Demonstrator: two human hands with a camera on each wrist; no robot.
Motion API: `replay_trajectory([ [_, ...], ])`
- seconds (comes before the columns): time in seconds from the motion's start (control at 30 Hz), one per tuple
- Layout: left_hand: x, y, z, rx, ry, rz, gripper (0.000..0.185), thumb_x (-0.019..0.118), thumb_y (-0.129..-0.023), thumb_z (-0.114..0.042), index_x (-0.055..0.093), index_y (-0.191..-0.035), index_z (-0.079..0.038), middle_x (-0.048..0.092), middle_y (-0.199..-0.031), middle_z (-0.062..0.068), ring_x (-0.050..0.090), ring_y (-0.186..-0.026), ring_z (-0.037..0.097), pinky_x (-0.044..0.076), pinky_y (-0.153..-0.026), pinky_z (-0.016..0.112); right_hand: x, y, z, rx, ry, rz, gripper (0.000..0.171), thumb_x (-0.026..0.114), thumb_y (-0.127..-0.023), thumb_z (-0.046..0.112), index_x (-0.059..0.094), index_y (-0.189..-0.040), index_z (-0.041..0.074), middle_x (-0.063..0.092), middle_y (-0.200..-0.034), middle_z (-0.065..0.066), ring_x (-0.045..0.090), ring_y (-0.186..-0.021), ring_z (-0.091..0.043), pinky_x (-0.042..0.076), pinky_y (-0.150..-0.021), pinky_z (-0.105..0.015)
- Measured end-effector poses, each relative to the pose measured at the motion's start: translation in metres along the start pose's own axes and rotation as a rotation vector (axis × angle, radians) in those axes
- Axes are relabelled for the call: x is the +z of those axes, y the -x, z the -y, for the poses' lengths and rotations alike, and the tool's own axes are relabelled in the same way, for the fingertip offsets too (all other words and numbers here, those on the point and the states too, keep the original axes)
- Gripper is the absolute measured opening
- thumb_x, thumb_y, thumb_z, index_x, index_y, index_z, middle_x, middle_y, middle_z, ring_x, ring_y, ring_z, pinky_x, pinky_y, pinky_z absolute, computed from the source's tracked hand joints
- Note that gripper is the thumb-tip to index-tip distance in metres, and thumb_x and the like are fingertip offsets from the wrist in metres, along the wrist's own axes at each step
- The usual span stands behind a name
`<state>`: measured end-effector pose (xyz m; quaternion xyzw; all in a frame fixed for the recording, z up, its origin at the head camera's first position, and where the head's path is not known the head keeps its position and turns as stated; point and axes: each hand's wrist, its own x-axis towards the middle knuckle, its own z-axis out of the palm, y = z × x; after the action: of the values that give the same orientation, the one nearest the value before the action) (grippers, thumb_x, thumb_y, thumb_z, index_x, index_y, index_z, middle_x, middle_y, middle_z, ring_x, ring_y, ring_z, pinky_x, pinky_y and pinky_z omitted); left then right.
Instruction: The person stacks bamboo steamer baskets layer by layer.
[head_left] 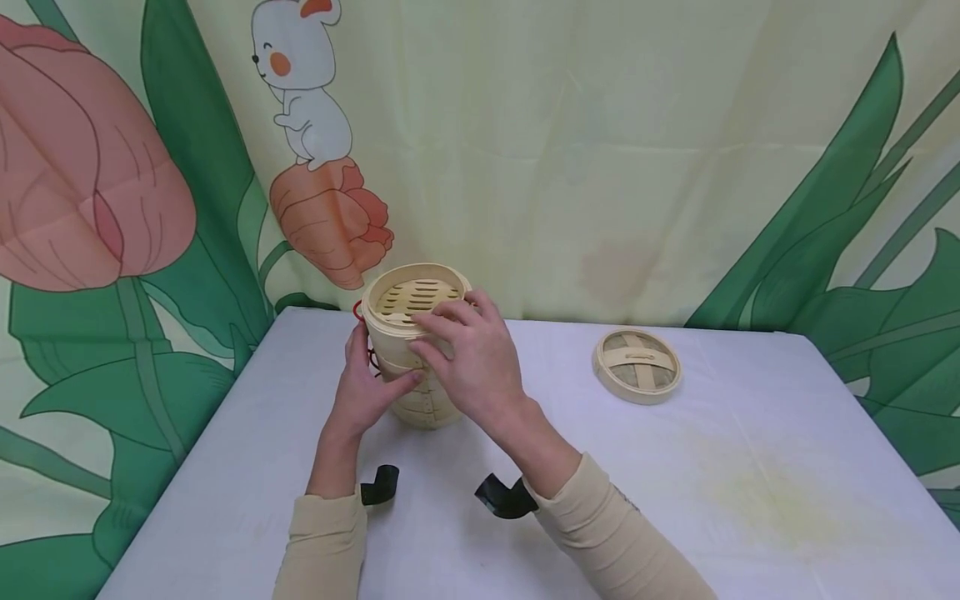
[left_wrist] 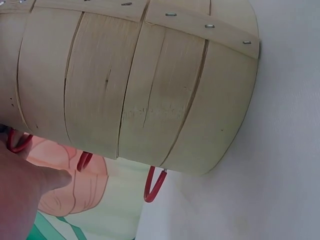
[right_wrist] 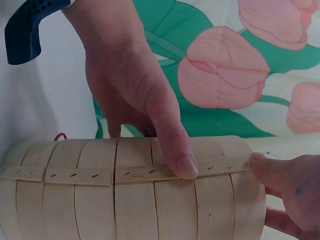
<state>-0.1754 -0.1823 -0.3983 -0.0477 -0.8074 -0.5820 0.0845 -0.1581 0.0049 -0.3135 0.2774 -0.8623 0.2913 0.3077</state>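
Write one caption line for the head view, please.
Both hands, left hand and right hand, hold a stacked bamboo steamer; its lid lies apart on the table.

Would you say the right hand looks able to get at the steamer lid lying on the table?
Probably yes: the lid lies alone on the right hand's side, with bare tablecloth between.

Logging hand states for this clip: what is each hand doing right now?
Left hand: grips the side of the steamer stack, thumb across its wall.
Right hand: grips the top tier, fingers curled over its rim.
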Motion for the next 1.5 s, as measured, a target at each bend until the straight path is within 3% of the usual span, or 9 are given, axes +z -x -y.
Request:
replay_trajectory([
  [0.23, -0.003, 0.0, -0.003, 0.067, 0.079, -0.01, 0.116, 0.087, -0.078, -0.022, 0.008, -0.163, -0.024, 0.013, -0.165, 0.004, 0.009, -0.151, 0.027, 0.012, -0.115, 0.066, -0.011, 0.004, -0.007, 0.064, -0.148, -0.089, 0.033, 0.08, -0.088, 0.021, 0.076, -0.119, 0.009, 0.067, -0.121, -0.009, 0.052, -0.119, -0.033, 0.045, -0.098, -0.045],
  [0.37, -0.007, -0.001, -0.007, 0.142, 0.144, -0.038, 0.113, 0.084, -0.079, -0.013, 0.009, -0.163, -0.017, 0.018, -0.164, 0.002, 0.008, -0.151, 0.017, 0.008, -0.119, 0.055, -0.021, 0.008, -0.017, 0.091, -0.221, -0.154, 0.032, 0.077, -0.091, 0.016, 0.074, -0.12, 0.004, 0.066, -0.121, -0.009, 0.054, -0.117, -0.03, 0.045, -0.094, -0.042],
  [0.57, -0.011, -0.003, -0.019, 0.171, 0.133, -0.063, 0.111, 0.081, -0.078, -0.01, 0.007, -0.162, -0.01, 0.016, -0.166, 0.002, 0.007, -0.15, 0.008, 0.008, -0.121, 0.041, -0.04, 0.013, -0.034, 0.2, -0.244, -0.192, 0.032, 0.074, -0.093, 0.015, 0.073, -0.123, 0.006, 0.066, -0.123, -0.008, 0.054, -0.122, -0.025, 0.043, -0.1, -0.043],
  [0.73, -0.011, -0.007, -0.028, 0.23, 0.138, -0.065, 0.104, 0.079, -0.08, -0.012, 0.014, -0.161, -0.011, 0.018, -0.164, 0.001, 0.008, -0.15, 0.007, 0.007, -0.121, 0.044, -0.056, 0.019, -0.048, 0.266, -0.261, -0.228, 0.031, 0.073, -0.094, 0.014, 0.072, -0.124, 0.004, 0.065, -0.126, -0.008, 0.055, -0.122, -0.024, 0.042, -0.101, -0.044],
  [0.9, -0.009, -0.011, -0.036, 0.215, 0.132, -0.073, 0.104, 0.08, -0.079, -0.017, 0.015, -0.161, -0.014, 0.02, -0.164, 0.0, 0.009, -0.15, 0.012, 0.007, -0.119, 0.056, -0.072, 0.027, -0.063, 0.336, -0.267, -0.235, 0.032, 0.073, -0.093, 0.012, 0.071, -0.124, 0.002, 0.064, -0.128, -0.01, 0.055, -0.124, -0.025, 0.041, -0.103, -0.046],
  [1.0, -0.006, -0.014, -0.039, 0.211, 0.132, -0.079, 0.106, 0.081, -0.078, -0.021, 0.016, -0.161, -0.014, 0.022, -0.162, 0.004, 0.017, -0.148, 0.018, 0.015, -0.115, 0.062, -0.079, 0.033, -0.072, 0.392, -0.269, -0.237, 0.033, 0.073, -0.093, 0.012, 0.071, -0.124, 0.002, 0.063, -0.13, -0.01, 0.054, -0.126, -0.025, 0.04, -0.105, -0.046],
  [1.13, -0.003, -0.018, -0.041, 0.236, 0.131, -0.084, 0.108, 0.084, -0.075, -0.03, 0.019, -0.16, -0.013, 0.027, -0.158, 0.008, 0.026, -0.142, 0.022, 0.024, -0.111, 0.06, -0.085, 0.041, -0.08, 0.451, -0.266, -0.231, 0.033, 0.071, -0.095, 0.013, 0.07, -0.126, 0.002, 0.062, -0.133, -0.011, 0.052, -0.128, -0.024, 0.04, -0.104, -0.045],
  [1.3, -0.001, -0.018, -0.039, 0.262, 0.134, -0.095, 0.116, 0.089, -0.072, -0.044, 0.02, -0.159, -0.009, 0.026, -0.157, 0.01, 0.027, -0.142, 0.022, 0.022, -0.114, 0.056, -0.09, 0.051, -0.09, 0.489, -0.237, -0.22, 0.033, 0.071, -0.095, 0.013, 0.069, -0.126, 0.001, 0.061, -0.134, -0.012, 0.052, -0.129, -0.025, 0.04, -0.106, -0.047],
  [1.5, 0.001, -0.018, -0.039, 0.259, 0.1, -0.123, 0.107, 0.087, -0.071, -0.026, 0.025, -0.157, -0.009, 0.031, -0.154, 0.009, 0.029, -0.139, 0.021, 0.024, -0.112, 0.055, -0.103, 0.06, -0.102, 0.553, -0.219, -0.229, 0.034, 0.068, -0.097, 0.016, 0.068, -0.129, 0.002, 0.061, -0.135, -0.012, 0.049, -0.133, -0.026, 0.038, -0.108, -0.049],
])
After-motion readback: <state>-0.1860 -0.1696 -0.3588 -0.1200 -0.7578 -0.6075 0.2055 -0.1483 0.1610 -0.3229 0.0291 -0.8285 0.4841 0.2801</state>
